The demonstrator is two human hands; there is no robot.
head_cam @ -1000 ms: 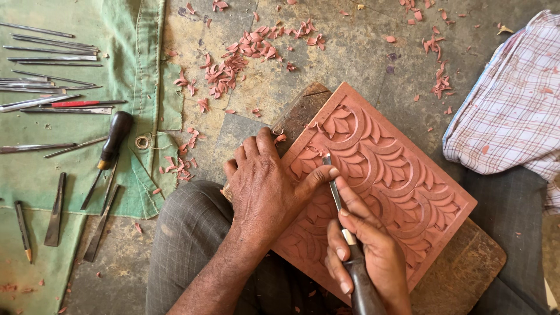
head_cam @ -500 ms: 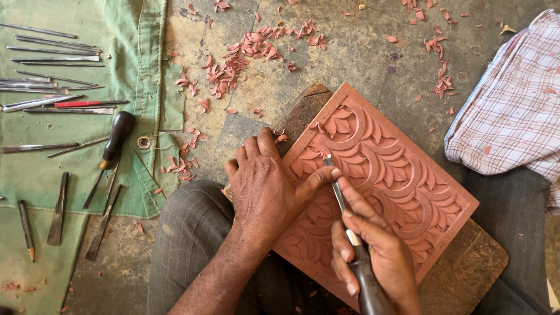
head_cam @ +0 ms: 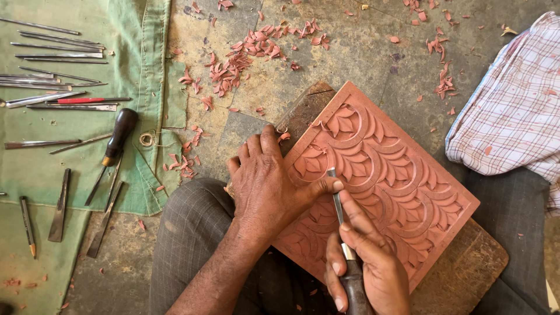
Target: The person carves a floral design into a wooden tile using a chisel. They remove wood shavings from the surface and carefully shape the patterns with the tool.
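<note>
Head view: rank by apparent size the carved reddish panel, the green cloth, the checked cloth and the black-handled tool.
1. green cloth
2. carved reddish panel
3. checked cloth, cut off by the frame, so unsure against the panel
4. black-handled tool

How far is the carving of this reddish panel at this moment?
Mostly done: leaf and arc relief covers nearly the whole reddish panel, and shavings lie scattered on the floor. In hand: the right hand drives a chisel into the panel's near-left part, while the left hand steadies the panel, thumb against the blade. Left: likely only detail around the blade tip; the part under the left hand is hidden.
</note>
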